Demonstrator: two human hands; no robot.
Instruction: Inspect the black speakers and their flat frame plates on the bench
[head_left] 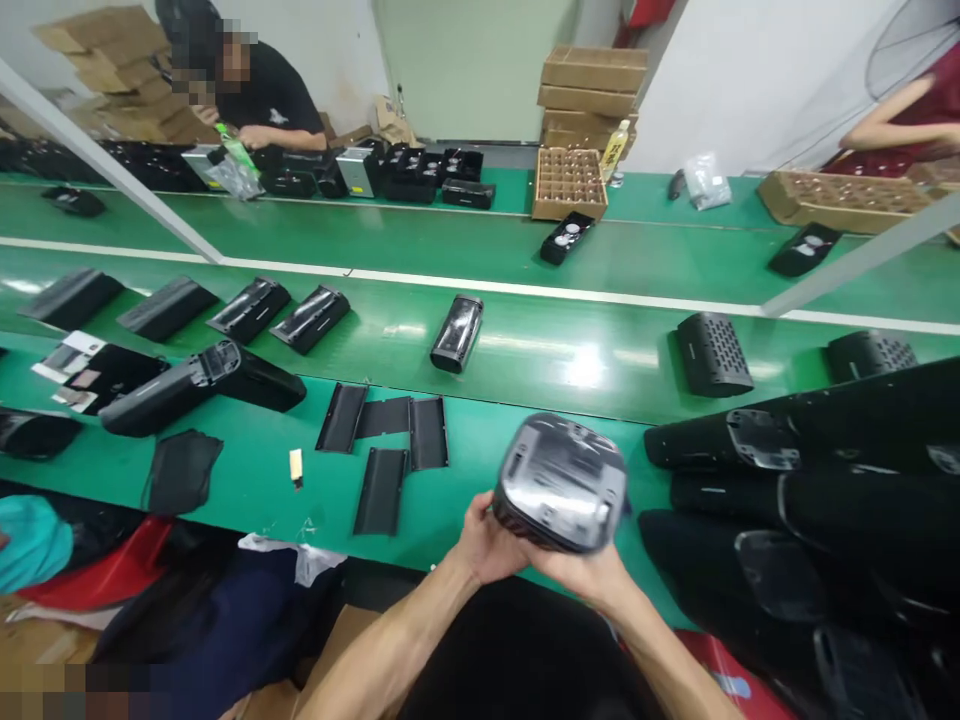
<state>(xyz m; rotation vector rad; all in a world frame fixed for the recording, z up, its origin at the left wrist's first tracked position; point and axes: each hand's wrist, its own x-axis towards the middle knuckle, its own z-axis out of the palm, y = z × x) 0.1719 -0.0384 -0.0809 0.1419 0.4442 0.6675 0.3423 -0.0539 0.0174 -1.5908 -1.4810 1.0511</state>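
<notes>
A black plastic housing (pixel 564 480) with rounded corners is held up in front of me, its glossy end face tilted toward me. My left hand (pixel 491 545) is closed around its lower left side. My right hand (pixel 581 570) grips it from below on the right, with some of its fingers hidden behind the housing. On the bench to the left, several flat black panels (pixel 381 490) lie close together. Right of my hands, several long black housings (pixel 720 440) are stacked.
A green conveyor belt (pixel 525 340) runs across, carrying black housings (pixel 457 333) and perforated ones (pixel 714 353). A small cream-coloured piece (pixel 295 467) lies on the bench. Across the line, a person in black (pixel 262 95) works near a divided cardboard tray (pixel 570 183). White posts (pixel 112 165) slant across.
</notes>
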